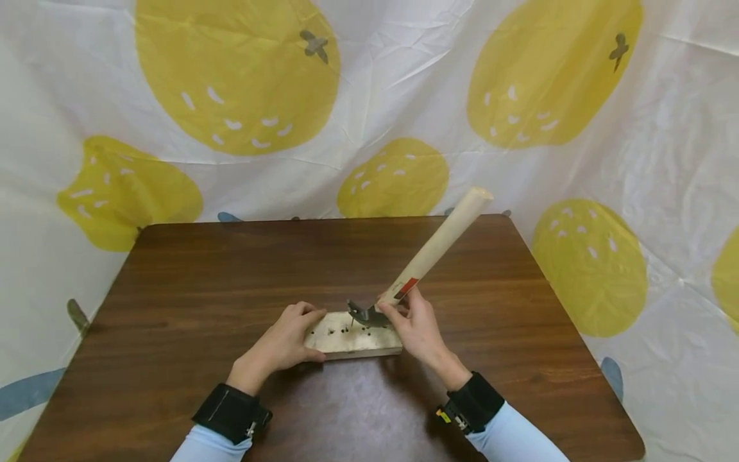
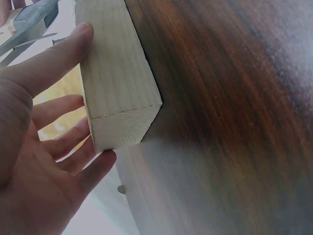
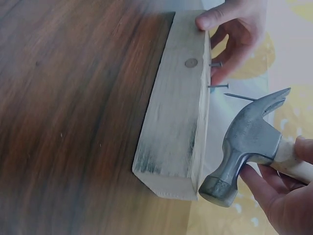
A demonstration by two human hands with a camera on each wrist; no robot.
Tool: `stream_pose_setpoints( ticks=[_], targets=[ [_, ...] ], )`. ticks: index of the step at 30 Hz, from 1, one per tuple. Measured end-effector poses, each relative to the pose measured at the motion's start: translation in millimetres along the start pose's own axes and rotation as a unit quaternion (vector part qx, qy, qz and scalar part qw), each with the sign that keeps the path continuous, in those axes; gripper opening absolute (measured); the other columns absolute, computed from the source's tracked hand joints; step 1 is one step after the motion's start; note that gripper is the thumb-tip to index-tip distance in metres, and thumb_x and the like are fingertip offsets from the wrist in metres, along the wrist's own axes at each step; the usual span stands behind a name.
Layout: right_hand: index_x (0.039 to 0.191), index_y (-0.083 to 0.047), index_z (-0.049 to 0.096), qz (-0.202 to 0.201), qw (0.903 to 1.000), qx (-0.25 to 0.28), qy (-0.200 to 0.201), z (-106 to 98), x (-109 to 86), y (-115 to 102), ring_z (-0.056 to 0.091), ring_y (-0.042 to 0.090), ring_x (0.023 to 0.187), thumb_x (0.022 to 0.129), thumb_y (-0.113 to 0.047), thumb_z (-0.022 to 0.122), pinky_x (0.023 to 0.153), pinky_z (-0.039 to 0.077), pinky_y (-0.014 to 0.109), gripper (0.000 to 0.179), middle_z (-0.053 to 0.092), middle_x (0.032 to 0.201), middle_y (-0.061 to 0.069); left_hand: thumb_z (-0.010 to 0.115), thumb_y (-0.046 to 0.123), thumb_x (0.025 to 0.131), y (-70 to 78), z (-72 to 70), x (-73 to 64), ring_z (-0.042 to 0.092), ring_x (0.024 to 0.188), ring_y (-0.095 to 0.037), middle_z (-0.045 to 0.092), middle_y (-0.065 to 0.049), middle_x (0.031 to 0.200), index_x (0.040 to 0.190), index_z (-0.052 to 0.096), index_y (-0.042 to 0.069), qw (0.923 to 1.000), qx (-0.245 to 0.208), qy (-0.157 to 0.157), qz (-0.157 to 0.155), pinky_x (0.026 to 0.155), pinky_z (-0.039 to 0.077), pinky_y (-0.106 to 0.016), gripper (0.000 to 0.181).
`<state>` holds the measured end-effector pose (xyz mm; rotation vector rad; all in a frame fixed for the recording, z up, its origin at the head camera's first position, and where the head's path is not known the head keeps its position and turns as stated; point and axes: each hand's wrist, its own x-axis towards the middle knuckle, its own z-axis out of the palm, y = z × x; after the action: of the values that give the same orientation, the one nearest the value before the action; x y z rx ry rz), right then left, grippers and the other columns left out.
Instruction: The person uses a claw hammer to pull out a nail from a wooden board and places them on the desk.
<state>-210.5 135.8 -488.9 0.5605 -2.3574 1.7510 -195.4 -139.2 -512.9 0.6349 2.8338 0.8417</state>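
Note:
A pale wooden block (image 1: 362,352) lies on the table, and its upper face has several dark spots. My left hand (image 1: 288,339) holds the block's left end, with the thumb (image 2: 73,44) along the near edge and the other fingers spread behind. Two nails (image 3: 218,86) stick up from the block in the right wrist view. My right hand (image 1: 423,326) grips a claw hammer (image 1: 441,244) low on its wooden handle, close to the head (image 3: 252,129). The handle slants up and away to the right. A loose-looking nail (image 3: 238,96) sits at the claw, its point clear of the block.
The brown wooden table (image 1: 231,269) has its far edge against a white curtain (image 1: 392,83) printed with yellow fruit. Black bands (image 1: 231,414) wrap both wrists. A round knot (image 3: 191,62) marks the block's near side.

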Motion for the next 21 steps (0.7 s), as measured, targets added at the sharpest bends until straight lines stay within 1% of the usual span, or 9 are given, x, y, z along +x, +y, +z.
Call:
stream_pose_setpoints(
  ticks=[5, 9, 12, 15, 18, 21],
  targets=[
    [0.119, -0.004, 0.058, 0.013, 0.9996, 0.027, 0.0, 6, -0.7, 0, 0.071, 0.028, 0.103, 0.096, -0.001, 0.071, 0.089, 0.056, 0.042, 0.027, 0.071, 0.112, 0.018, 0.087, 0.035, 0.085, -0.3, 1.3, 0.7, 0.049, 0.123, -0.037, 0.052, -0.018, 0.131, 0.145, 0.055, -0.002, 0.9999, 0.001, 0.011, 0.012, 0.096, 0.048, -0.052, 0.078],
    [0.121, 0.0, 0.056, 0.021, 0.9985, 0.051, 0.002, 8, -0.8, 1, 0.07, 0.034, 0.105, 0.096, 0.001, 0.07, 0.091, 0.056, 0.042, 0.028, 0.069, 0.115, 0.022, 0.081, 0.039, 0.09, 1.5, 3.3, 3.6, 0.051, 0.119, -0.037, 0.054, -0.018, 0.129, 0.141, 0.058, -0.004, 0.9996, 0.005, 0.026, 0.013, 0.096, 0.047, -0.053, 0.071],
    [0.123, 0.002, 0.055, 0.028, 0.9977, 0.061, 0.007, 9, -0.3, 2, 0.069, 0.036, 0.106, 0.096, 0.002, 0.07, 0.09, 0.056, 0.037, 0.031, 0.068, 0.117, 0.024, 0.081, 0.039, 0.09, 3.6, 4.4, 6.3, 0.052, 0.12, -0.037, 0.056, -0.017, 0.128, 0.138, 0.061, -0.002, 0.9988, 0.015, 0.045, 0.008, 0.095, 0.044, -0.056, 0.067],
    [0.124, 0.001, 0.055, 0.041, 0.9969, 0.067, 0.009, 10, 0.2, 2, 0.069, 0.034, 0.106, 0.096, 0.002, 0.069, 0.087, 0.057, 0.032, 0.031, 0.068, 0.117, 0.023, 0.082, 0.039, 0.089, 5.6, 6.0, 9.1, 0.053, 0.12, -0.036, 0.058, -0.016, 0.127, 0.134, 0.065, 0.0, 0.9975, 0.024, 0.066, 0.011, 0.093, 0.043, -0.059, 0.062],
    [0.123, -0.001, 0.056, 0.051, 0.9959, 0.073, 0.01, 10, -0.5, -1, 0.069, 0.031, 0.107, 0.097, 0.0, 0.069, 0.085, 0.057, 0.03, 0.029, 0.069, 0.117, 0.021, 0.082, 0.036, 0.088, 7.3, 7.5, 11.1, 0.054, 0.12, -0.036, 0.059, -0.016, 0.127, 0.132, 0.067, 0.0, 0.9968, 0.016, 0.076, 0.018, 0.093, 0.044, -0.059, 0.058],
    [0.122, -0.004, 0.057, 0.049, 0.9952, 0.085, 0.006, 10, -1.3, -3, 0.07, 0.029, 0.106, 0.098, -0.003, 0.069, 0.084, 0.057, 0.031, 0.027, 0.069, 0.116, 0.019, 0.083, 0.034, 0.088, 8.3, 9.0, 11.9, 0.054, 0.12, -0.037, 0.059, -0.015, 0.126, 0.13, 0.068, 0.0, 0.9967, 0.008, 0.079, 0.019, 0.094, 0.044, -0.06, 0.056]
  ],
)
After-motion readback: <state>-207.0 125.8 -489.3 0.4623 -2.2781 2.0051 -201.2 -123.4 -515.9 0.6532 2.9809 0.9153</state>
